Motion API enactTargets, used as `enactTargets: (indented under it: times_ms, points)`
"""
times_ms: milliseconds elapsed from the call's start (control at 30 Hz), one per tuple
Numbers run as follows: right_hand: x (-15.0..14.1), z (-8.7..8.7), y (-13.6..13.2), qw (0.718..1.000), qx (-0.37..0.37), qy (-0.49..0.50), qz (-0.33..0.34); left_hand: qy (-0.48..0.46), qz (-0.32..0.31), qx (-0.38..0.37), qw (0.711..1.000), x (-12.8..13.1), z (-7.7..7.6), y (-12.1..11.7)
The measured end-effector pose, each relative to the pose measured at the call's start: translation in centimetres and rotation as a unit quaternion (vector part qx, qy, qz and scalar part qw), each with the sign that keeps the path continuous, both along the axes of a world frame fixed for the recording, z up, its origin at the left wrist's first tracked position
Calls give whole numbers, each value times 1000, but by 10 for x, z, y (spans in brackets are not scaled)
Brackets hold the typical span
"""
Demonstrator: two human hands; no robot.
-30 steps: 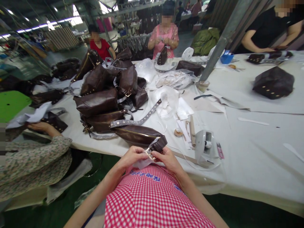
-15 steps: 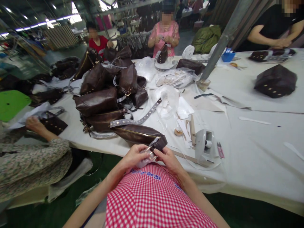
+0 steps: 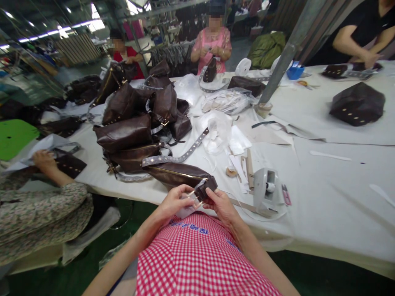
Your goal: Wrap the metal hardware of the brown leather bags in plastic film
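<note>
A dark brown leather handbag (image 3: 175,174) with a gold zip lies at the table's front edge, close to my body. At its right end is a gold-coloured buckle (image 3: 195,198) with clear plastic film about it. My left hand (image 3: 177,200) is closed on the buckle and the film from the left. On the other side, my right hand (image 3: 219,202) pinches the bag's short dark strap end (image 3: 206,188) beside the buckle. A studded grey-wrapped strap (image 3: 182,155) runs from the bag's left end towards the back.
A heap of brown handbags (image 3: 123,132) stands behind on the left. To the right are a tape dispenser (image 3: 266,190), pink thread snips (image 3: 286,195) and card strips (image 3: 249,168). A grey metal post (image 3: 279,76) rises from the table. Co-workers sit left and across.
My right hand has shifted slightly up and right, away from the buckle, and more of the buckle shows. At the far right a co-worker's hands have moved onto a bag piece.
</note>
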State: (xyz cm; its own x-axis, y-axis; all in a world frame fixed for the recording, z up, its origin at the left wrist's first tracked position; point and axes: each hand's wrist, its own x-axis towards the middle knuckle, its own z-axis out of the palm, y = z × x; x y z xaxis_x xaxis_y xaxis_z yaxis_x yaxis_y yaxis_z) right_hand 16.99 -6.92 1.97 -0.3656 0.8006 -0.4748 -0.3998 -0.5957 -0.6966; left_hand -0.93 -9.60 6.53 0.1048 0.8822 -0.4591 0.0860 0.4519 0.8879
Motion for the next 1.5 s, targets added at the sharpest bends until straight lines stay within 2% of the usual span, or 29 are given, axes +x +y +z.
enactTargets:
  times_ms: [300, 467, 600, 733, 833, 967, 1167, 1333, 1500]
  points:
    - [-5, -4, 1, 992, 95, -73, -33, 10, -34, 22, 999, 6, 4, 2]
    - [-8, -3, 0, 987, 126, -97, -18, 43, -55, 76, 995, 9, 8, 2]
    - [-7, -1, -1, 990, 99, -99, -19, 44, -37, 59, 997, 9, 1, 1]
    - [-7, 4, -4, 997, 48, -55, 5, 46, 11, 101, 994, 9, -13, -1]
    - [-6, 9, -6, 1000, 6, -19, 17, 41, 12, 120, 992, 9, -17, -2]
    - [-4, 10, -6, 1000, 1, 24, -4, 62, -6, 131, 989, 7, -8, -2]
    - [-5, 8, -5, 998, -9, 31, -47, 99, -68, 72, 990, -8, 8, -6]
    - [-8, 5, -4, 998, -14, 30, -53, 99, -61, 46, 992, -10, 6, -8]
    - [-9, 3, -3, 997, -17, 36, -63, 13, -31, 28, 999, -10, -2, -7]
